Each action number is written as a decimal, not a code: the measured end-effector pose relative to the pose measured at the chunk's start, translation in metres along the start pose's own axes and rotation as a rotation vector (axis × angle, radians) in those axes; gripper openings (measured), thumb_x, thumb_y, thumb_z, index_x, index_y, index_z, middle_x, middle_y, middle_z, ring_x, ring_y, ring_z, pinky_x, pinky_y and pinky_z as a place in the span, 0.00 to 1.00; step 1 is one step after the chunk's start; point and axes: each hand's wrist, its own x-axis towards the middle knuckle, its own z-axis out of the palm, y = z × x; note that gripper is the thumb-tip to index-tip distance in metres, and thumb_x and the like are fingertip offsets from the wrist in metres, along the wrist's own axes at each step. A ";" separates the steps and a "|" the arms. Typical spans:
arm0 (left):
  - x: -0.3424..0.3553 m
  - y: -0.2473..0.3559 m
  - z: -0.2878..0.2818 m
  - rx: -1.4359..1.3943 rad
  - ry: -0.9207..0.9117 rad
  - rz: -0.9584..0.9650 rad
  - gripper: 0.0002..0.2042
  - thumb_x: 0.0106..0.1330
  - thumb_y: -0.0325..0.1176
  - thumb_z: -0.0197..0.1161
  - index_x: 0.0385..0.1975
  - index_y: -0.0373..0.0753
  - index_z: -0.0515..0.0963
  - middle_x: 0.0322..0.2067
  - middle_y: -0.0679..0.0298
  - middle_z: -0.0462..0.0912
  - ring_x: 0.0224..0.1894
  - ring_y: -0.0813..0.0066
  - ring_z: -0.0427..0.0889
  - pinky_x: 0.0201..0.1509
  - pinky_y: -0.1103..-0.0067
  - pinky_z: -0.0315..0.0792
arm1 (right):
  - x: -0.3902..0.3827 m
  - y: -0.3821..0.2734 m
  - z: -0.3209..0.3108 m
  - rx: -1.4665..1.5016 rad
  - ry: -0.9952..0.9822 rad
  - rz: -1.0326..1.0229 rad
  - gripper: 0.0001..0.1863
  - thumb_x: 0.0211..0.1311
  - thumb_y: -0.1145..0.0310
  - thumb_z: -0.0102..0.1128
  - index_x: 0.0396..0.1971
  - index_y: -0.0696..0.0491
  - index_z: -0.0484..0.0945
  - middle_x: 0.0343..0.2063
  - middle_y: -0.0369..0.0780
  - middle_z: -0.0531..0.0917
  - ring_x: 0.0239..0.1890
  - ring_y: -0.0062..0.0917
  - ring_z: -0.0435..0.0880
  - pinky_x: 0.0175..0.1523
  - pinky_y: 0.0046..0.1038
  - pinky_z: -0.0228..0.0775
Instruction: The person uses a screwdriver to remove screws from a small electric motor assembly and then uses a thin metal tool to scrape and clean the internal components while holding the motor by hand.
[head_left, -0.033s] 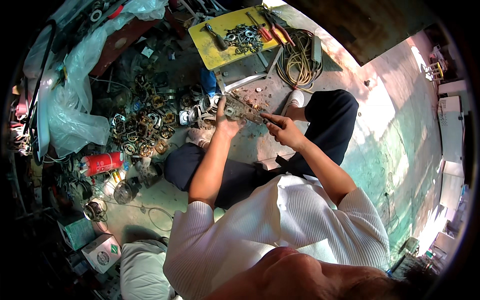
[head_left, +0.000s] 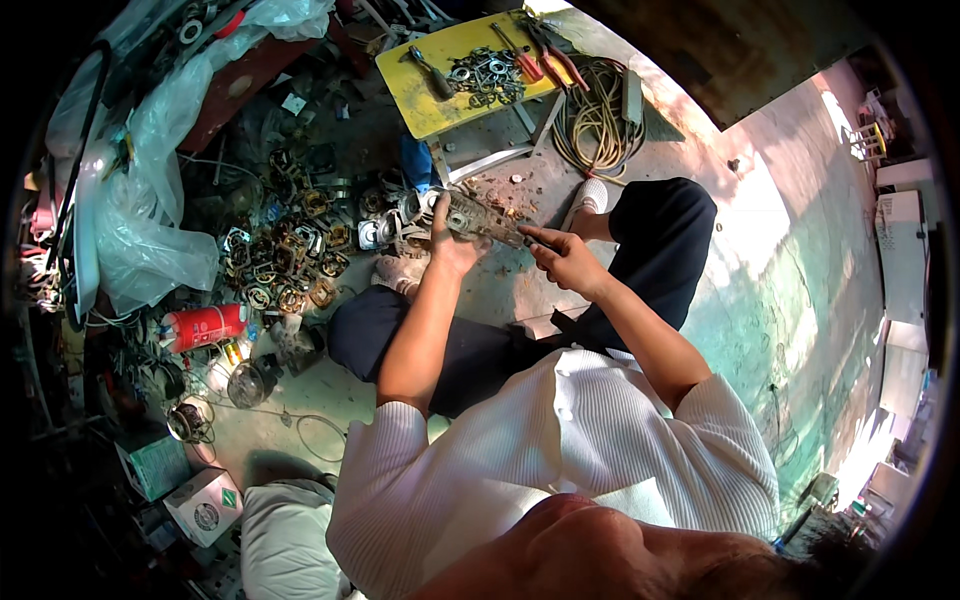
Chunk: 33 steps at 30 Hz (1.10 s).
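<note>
At the far left, clear plastic sheeting [head_left: 150, 230] lies bunched over clutter, and below it a red canister [head_left: 203, 327] rests on its side on the floor. Just to the right, a heap of metal rings and motor parts [head_left: 290, 265] spreads across the floor (rusty brown and grey, too tangled to tell apart). The left hand [head_left: 450, 248] has its grip clamped on the near end of a greyish metal part [head_left: 480, 220], which it holds above the floor between the knees, just beside that heap. The right hand [head_left: 565, 260] meets the part's other end with its fingers pinched together on what looks like a thin tool, too small to make out. Beyond the hands stands a small yellow tabletop [head_left: 430, 100] carrying loose washers [head_left: 485, 75] and red-handled pliers [head_left: 545, 55], with a coiled cable [head_left: 600, 120] on the floor at its right.
</note>
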 end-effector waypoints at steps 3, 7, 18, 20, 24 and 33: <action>0.002 -0.003 -0.001 -0.027 0.089 0.068 0.27 0.56 0.68 0.54 0.41 0.52 0.79 0.44 0.72 0.81 0.47 0.71 0.75 0.47 0.69 0.61 | 0.007 -0.001 0.007 -0.001 0.004 0.111 0.22 0.72 0.66 0.50 0.64 0.47 0.69 0.20 0.28 0.67 0.18 0.11 0.62 0.22 0.16 0.58; 0.028 -0.014 -0.019 -0.115 0.209 0.098 0.26 0.59 0.64 0.54 0.44 0.51 0.78 0.43 0.70 0.82 0.47 0.69 0.77 0.50 0.65 0.66 | 0.045 0.061 0.036 -0.169 0.244 -0.183 0.23 0.71 0.67 0.51 0.64 0.49 0.69 0.22 0.29 0.70 0.21 0.13 0.65 0.26 0.17 0.62; 0.033 -0.010 -0.038 -0.043 0.249 0.182 0.35 0.51 0.67 0.64 0.53 0.49 0.74 0.53 0.70 0.77 0.62 0.69 0.66 0.69 0.61 0.48 | 0.021 0.021 -0.008 0.211 0.067 0.026 0.21 0.72 0.65 0.50 0.64 0.42 0.69 0.20 0.27 0.65 0.19 0.11 0.61 0.22 0.17 0.53; 0.033 -0.014 -0.029 0.054 0.353 0.282 0.36 0.51 0.64 0.68 0.54 0.46 0.74 0.53 0.69 0.77 0.61 0.71 0.68 0.68 0.65 0.55 | 0.015 0.028 -0.020 0.288 0.055 0.086 0.21 0.73 0.64 0.49 0.65 0.39 0.68 0.20 0.27 0.63 0.18 0.11 0.59 0.20 0.16 0.48; 0.018 -0.008 -0.017 0.114 0.315 0.384 0.35 0.48 0.63 0.72 0.53 0.50 0.74 0.47 0.74 0.78 0.48 0.80 0.74 0.47 0.74 0.63 | 0.007 0.041 -0.020 0.266 0.043 0.143 0.22 0.74 0.64 0.48 0.66 0.40 0.66 0.21 0.27 0.63 0.18 0.11 0.58 0.20 0.15 0.47; 0.013 0.004 -0.012 0.044 0.238 0.401 0.45 0.45 0.68 0.70 0.60 0.45 0.68 0.55 0.65 0.75 0.62 0.66 0.69 0.70 0.66 0.52 | -0.001 0.056 -0.008 0.263 0.109 0.162 0.27 0.70 0.64 0.54 0.66 0.46 0.61 0.21 0.28 0.66 0.19 0.12 0.63 0.21 0.17 0.52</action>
